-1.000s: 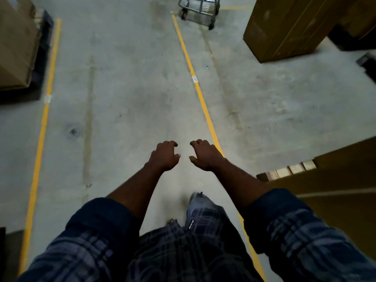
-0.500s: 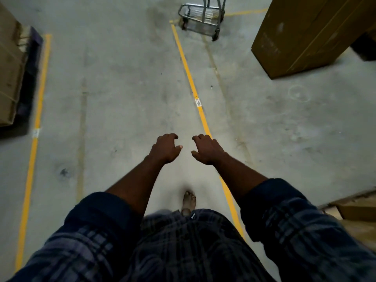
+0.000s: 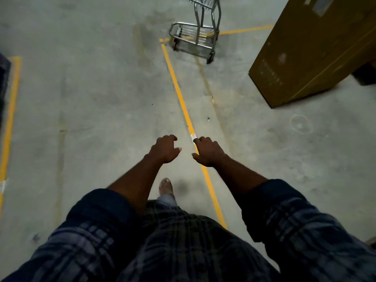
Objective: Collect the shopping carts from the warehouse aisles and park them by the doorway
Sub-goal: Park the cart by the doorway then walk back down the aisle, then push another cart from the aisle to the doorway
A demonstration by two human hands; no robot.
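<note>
Cart: we note the silver wire shopping cart at top centre, at the far end of the yellow floor line, left of the tall brown cardboard box; its basket is cropped by the top edge.
Heading: its low rack lies across the line, rounded end leftward.
Left hand: stretched forward, palm down, fingers loosely curled, empty.
Right hand: likewise, near the left, not touching, well apart from the cart.
</note>
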